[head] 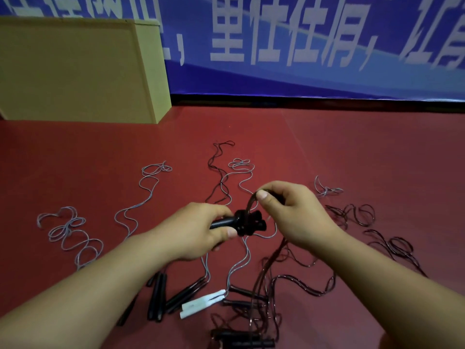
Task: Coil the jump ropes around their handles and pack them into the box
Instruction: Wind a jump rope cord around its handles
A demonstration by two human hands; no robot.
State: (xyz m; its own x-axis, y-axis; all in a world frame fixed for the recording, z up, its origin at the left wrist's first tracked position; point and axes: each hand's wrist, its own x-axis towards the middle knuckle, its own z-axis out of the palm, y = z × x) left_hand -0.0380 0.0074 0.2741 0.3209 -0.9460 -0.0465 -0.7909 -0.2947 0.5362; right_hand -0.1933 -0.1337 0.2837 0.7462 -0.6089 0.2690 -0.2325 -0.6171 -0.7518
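My left hand [201, 230] grips a pair of black jump-rope handles [247, 222] held sideways above the red floor. A few turns of dark rope sit wound around the handles near their right end. My right hand [289, 210] pinches that dark rope [251, 201] just above the handles, and the loose rest of it hangs down past my right wrist to the floor. The cardboard box [75, 69] stands at the back left.
Several uncoiled ropes lie spread on the floor: grey ones [68, 233] at left and centre, dark ones [392, 243] at right. Black handles [158, 298] and a white pair [201, 302] lie near me. A blue banner [302, 46] covers the wall behind.
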